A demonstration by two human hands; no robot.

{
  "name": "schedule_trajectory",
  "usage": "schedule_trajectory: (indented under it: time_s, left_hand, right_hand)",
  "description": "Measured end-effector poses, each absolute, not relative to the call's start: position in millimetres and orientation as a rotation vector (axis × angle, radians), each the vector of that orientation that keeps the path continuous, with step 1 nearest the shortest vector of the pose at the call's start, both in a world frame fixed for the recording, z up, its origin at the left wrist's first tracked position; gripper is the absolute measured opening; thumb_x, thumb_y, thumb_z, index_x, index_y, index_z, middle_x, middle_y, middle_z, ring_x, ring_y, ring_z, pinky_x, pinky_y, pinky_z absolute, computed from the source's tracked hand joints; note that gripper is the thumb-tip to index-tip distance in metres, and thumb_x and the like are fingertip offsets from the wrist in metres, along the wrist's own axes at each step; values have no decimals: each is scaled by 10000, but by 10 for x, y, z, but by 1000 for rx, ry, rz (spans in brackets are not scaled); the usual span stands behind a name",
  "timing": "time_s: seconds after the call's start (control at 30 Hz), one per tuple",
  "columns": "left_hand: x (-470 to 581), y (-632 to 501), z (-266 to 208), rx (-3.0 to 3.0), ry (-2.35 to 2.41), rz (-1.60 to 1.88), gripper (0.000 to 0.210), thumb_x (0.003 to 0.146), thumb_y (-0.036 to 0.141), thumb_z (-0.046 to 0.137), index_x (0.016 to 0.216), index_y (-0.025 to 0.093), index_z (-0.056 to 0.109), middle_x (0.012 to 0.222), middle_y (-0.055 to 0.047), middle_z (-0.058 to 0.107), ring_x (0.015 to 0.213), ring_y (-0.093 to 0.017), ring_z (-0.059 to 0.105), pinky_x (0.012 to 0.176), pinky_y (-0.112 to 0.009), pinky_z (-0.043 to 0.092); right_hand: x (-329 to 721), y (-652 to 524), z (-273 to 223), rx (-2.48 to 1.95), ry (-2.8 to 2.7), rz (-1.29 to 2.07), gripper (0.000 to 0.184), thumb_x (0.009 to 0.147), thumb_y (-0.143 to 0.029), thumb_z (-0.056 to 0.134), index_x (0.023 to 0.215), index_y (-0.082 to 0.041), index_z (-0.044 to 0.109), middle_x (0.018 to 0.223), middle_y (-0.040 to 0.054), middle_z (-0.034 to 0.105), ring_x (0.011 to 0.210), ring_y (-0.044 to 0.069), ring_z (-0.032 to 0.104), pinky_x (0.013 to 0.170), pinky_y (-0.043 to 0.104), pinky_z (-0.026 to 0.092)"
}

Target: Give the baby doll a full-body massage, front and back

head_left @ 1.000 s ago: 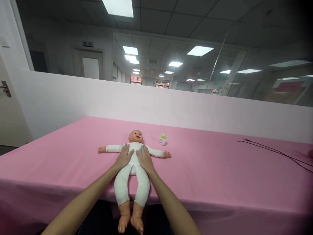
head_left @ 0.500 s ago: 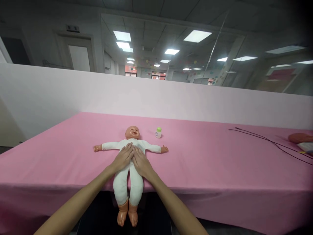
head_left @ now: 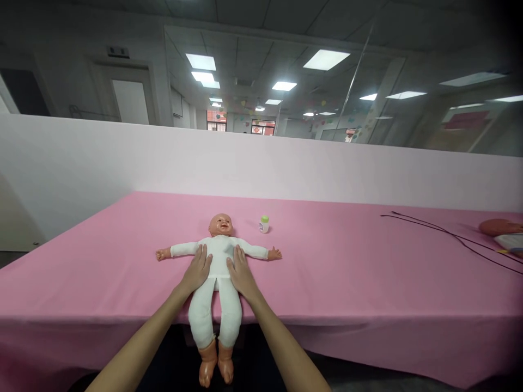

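A baby doll [head_left: 220, 261] with a white cloth body lies on its back, arms spread wide, its feet hanging past the table's front edge. My left hand [head_left: 198, 270] rests flat along the left side of the doll's torso, fingers stretched toward its shoulder. On the other side of the torso lies my right hand [head_left: 242, 273], also flat with fingers extended. The doll's white chest shows between the two hands. A small bottle [head_left: 264, 225] with a green cap stands upright just beyond the doll's arm on the right.
The table has a pink cloth [head_left: 335, 261] that drapes over its front edge. Thin black cables [head_left: 441, 231] run toward the right, where another doll [head_left: 500, 227] is partly in view. A low white wall [head_left: 286, 169] with glass above borders the far side.
My hands have slid apart from the middle of the doll's chest, out to either side of its torso. The doll and bottle stay in place; the view has shifted slightly.
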State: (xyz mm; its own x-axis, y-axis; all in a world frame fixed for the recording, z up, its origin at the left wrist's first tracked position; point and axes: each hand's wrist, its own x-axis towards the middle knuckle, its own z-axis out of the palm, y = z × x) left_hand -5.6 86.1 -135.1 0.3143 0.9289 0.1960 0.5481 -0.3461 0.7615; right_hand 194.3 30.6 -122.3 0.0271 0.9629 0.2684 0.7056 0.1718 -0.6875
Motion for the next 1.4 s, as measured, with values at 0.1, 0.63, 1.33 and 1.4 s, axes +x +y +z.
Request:
schedule_trajectory:
  time_s: [0.1,0.63,1.33,1.4]
  left_hand:
    - [-102,695,-1325,2089,1290,769,781,1045,570,275,1649,83,193,1729,-174,65,1604,-296,28,1303,-508,123]
    - [166,1215,-1396,2064,1408,849,775,1043,560,263,1626,55,189,1721,-234,90,1603,-315,23,1290,-536,107]
    - [310,640,-918,2294,1350,713,673,1055,487,340,1598,92,372,1698,-160,260,1594,-326,171,1283,-538,150]
    - [265,680,-920,2175,1404,757,701,1049,497,371,1608,75,344,1706,-177,225,1596,-336,144,1281,-527,165]
  right_hand:
    - [1910,120,-1215,-1573,-1831,414,736,1068,-505,280,1630,-30,269,1715,167,169,1609,293,103,1315,514,132]
    - [1888,576,-1184,-1565,-1697,368,710,1052,-480,316,1613,-45,315,1699,173,253,1596,284,190,1308,502,155]
    - [1938,219,-1002,-1495,-1844,499,683,1050,-486,345,1605,-90,375,1684,145,299,1588,271,230,1306,502,182]
    - [2022,288,-1040,-1530,-1752,544,756,1040,-557,341,1616,-68,338,1698,151,254,1598,276,188,1311,491,156]
